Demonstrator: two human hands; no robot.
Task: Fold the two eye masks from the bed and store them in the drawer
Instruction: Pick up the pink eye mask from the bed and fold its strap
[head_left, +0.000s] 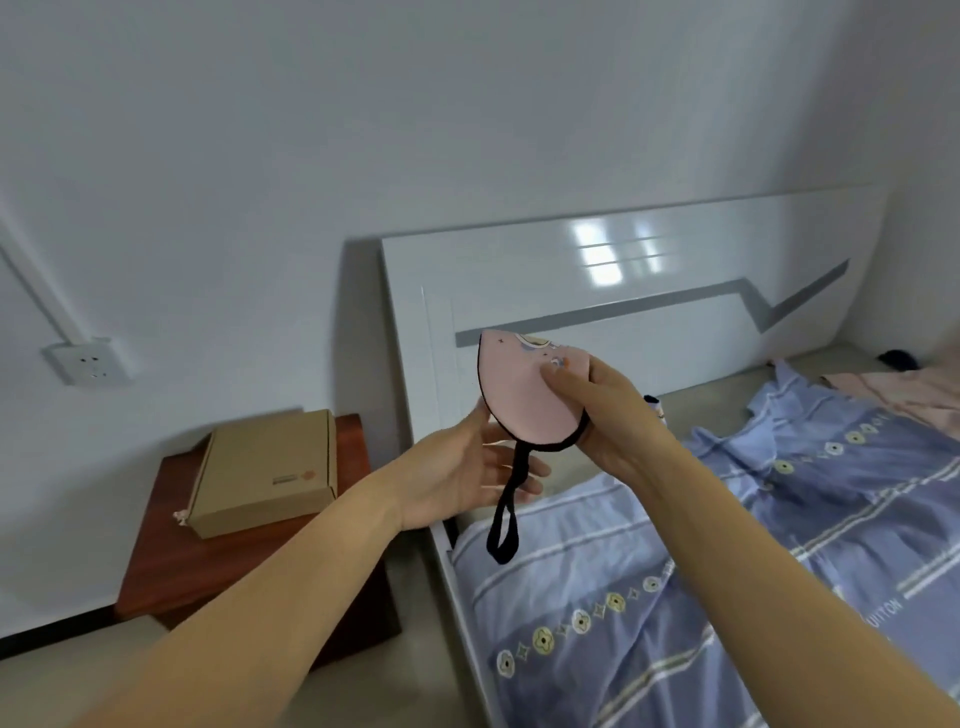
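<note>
A pink eye mask (519, 395) with a black edge is folded in half and held up in the air in front of the white headboard (649, 291). My right hand (605, 410) pinches its right side, thumb on the pink face. Its black elastic strap (506, 512) hangs down in a loop. My left hand (467, 467) is open, palm up, under the mask's lower left edge, fingers spread behind the strap. A small dark-topped item (655, 406) peeks out behind my right hand on the bed; I cannot tell what it is. No drawer front shows.
A reddish-brown nightstand (218, 566) stands left of the bed with a brown cardboard box (265, 470) on top. A blue patterned quilt (727, 571) covers the bed; pink fabric (904, 389) and a dark item (897, 358) lie at the far right. A wall socket (85, 361) is at left.
</note>
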